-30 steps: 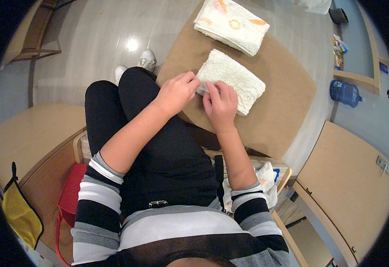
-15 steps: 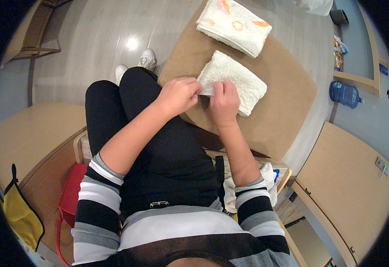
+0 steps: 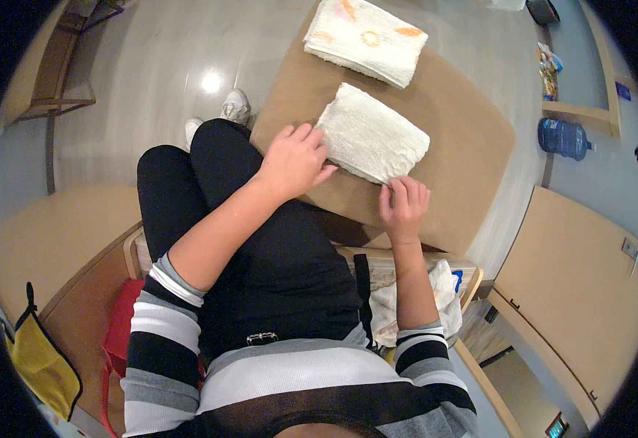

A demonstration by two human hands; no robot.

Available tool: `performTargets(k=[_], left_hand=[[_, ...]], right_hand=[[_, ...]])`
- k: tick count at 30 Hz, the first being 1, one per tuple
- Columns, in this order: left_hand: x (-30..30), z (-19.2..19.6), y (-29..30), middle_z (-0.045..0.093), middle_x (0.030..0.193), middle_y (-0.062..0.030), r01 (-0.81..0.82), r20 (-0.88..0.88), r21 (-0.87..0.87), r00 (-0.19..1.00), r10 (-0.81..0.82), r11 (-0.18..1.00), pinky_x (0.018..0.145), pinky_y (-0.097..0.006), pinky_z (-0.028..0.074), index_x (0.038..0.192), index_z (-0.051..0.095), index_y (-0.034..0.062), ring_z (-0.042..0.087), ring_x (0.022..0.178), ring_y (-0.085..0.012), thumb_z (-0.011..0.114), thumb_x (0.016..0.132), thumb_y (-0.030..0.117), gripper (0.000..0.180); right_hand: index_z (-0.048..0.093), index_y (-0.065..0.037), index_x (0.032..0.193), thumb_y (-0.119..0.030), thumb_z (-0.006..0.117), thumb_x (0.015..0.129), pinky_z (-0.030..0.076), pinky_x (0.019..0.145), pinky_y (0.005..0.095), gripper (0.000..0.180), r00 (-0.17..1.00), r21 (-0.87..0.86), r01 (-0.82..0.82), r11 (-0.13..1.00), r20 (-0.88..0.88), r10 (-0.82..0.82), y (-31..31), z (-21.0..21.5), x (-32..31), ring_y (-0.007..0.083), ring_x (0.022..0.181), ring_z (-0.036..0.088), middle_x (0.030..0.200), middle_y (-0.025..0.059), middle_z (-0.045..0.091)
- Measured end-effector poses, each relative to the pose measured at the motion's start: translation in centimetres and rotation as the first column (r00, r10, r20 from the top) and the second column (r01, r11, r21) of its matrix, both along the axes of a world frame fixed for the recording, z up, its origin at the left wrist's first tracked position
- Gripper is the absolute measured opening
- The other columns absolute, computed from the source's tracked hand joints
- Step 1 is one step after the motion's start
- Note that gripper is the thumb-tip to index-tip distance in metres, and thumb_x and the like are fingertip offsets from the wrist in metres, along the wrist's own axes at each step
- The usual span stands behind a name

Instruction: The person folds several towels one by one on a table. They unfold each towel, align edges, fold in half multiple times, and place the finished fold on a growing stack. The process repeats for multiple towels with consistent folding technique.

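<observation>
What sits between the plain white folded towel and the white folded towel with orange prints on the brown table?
Nothing: in the head view only a bare strip of brown table separates the plain white folded towel from the orange-printed white folded towel.

The left hand [image 3: 295, 160] hides the folded white towel's [image 3: 373, 135] near corner.

Folded white towel [image 3: 374, 135], flat and slightly askew on the brown table [image 3: 472, 139], near its front edge.

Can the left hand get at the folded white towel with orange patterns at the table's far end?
Probably yes, with a stretch. The left hand rests at the plain white folded towel; the patterned towel lies just beyond, nothing between them on the brown table.
</observation>
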State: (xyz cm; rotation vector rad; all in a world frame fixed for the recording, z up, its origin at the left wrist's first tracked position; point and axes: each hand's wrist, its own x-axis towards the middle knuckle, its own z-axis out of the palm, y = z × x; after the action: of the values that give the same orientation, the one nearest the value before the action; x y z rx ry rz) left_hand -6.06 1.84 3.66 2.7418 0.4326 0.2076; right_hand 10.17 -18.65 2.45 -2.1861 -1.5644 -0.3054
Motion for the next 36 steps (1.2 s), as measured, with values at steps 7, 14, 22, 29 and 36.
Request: performTargets(k=[7,14,22,29,36], left_hand=[[3.6,-1.3,-3.2,0.050,0.138,-0.0102,0.359,0.069,0.112,0.927,-0.368,0.926,0.113,-0.041,0.029,0.128,0.055,0.0046,0.040,0.134,-0.0255,0.063,0.083,0.035,0.055],[2.8,-1.6,-2.5,0.024,0.157,-0.0074,0.233,-0.053,-0.080,0.970,-0.237,0.969,0.118,-0.048,0.016,0.149,0.031,0.0151,0.017,0.146,-0.0263,0.061,0.083,0.050,0.080],[1.9,-1.8,-0.4,0.026,0.151,-0.0237,-0.269,-0.135,-0.192,0.960,0.246,0.944,0.114,-0.050,0.022,0.148,0.026,0.0022,0.027,0.139,-0.0396,0.050,0.095,0.047,0.073],[5.2,-2.2,0.3,0.044,0.138,-0.0235,-0.485,-0.227,-0.764,0.819,0.526,0.425,0.103,-0.040,0.040,0.139,0.034,-0.0065,0.048,0.123,-0.0358,0.073,0.083,0.032,0.078],[3.5,0.3,0.3,0.057,0.126,-0.0143,-0.323,-0.401,-0.912,0.829,0.391,-0.251,0.098,-0.035,0.043,0.135,0.040,-0.0050,0.055,0.115,-0.0205,0.079,0.079,0.025,0.075]], right_hand=[[0.054,-0.001,0.126,-0.021,0.059,0.086,0.033,0.106,0.0491,0.045,0.990,-0.026,0.036,0.999,-0.133,-0.039,3.1,-0.3,-1.6,0.0380,0.127,0.044,0.136,0.0206,0.048],[0.032,0.003,0.145,-0.033,0.046,0.095,0.017,0.115,0.0527,0.063,0.979,-0.206,0.121,0.971,-0.136,-0.151,1.9,-2.3,-2.0,0.0382,0.142,0.025,0.152,0.0207,0.031],[0.038,0.005,0.140,-0.027,0.051,0.097,0.032,0.109,0.0442,0.056,0.789,-0.147,0.358,0.922,-0.480,-0.383,-0.6,-1.4,-1.1,0.0364,0.131,0.043,0.144,0.0245,0.041],[0.045,0.004,0.135,-0.034,0.066,0.090,0.046,0.082,0.0287,0.062,-0.162,-0.302,0.601,0.740,-0.953,-0.257,2.8,-0.1,1.8,0.0195,0.105,0.058,0.123,0.0121,0.058],[0.050,0.003,0.128,-0.012,0.068,0.083,0.045,0.092,0.0358,0.050,-0.269,-0.192,0.537,0.822,-0.962,-0.049,4.4,1.5,2.6,0.0209,0.108,0.058,0.120,0.0108,0.060]])
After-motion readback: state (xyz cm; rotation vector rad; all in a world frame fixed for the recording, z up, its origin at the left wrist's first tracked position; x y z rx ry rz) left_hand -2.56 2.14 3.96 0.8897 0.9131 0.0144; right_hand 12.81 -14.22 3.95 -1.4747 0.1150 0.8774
